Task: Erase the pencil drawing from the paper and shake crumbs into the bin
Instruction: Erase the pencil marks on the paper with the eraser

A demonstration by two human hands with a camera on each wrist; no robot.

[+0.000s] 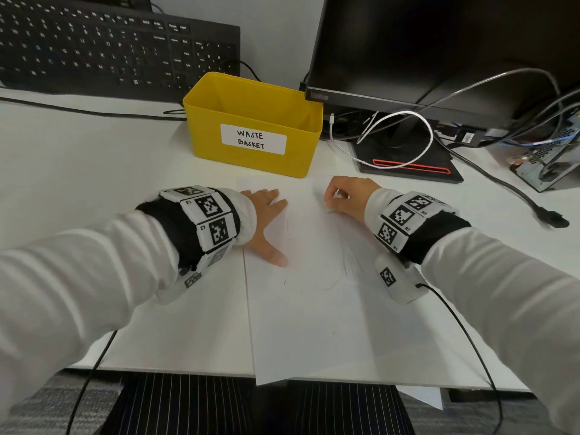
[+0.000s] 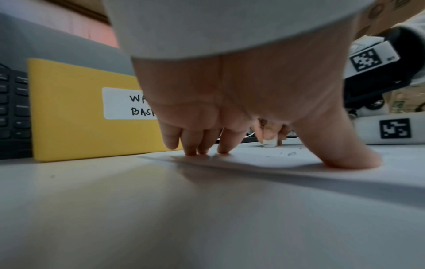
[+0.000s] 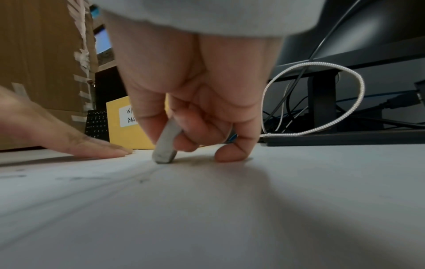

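A white sheet of paper (image 1: 314, 309) lies on the white desk, its near corner hanging over the desk edge, with faint pencil lines (image 1: 348, 268) and small dark crumbs on it. My left hand (image 1: 266, 215) lies flat with spread fingers (image 2: 190, 145) pressing the paper's far left part. My right hand (image 1: 342, 196) pinches a grey-white eraser (image 3: 165, 145), whose tip touches the paper (image 3: 207, 209) near its far edge. The eraser (image 2: 270, 141) also shows past my left thumb. A yellow bin (image 1: 251, 120) labelled "WASTE BASKET" stands just beyond the paper.
A black keyboard (image 1: 110, 42) lies at the back left. A monitor (image 1: 423, 51) with its stand (image 1: 408, 164) and a tangle of cables (image 1: 408, 136) fills the back right. A black cable (image 1: 518, 196) crosses the desk on the right.
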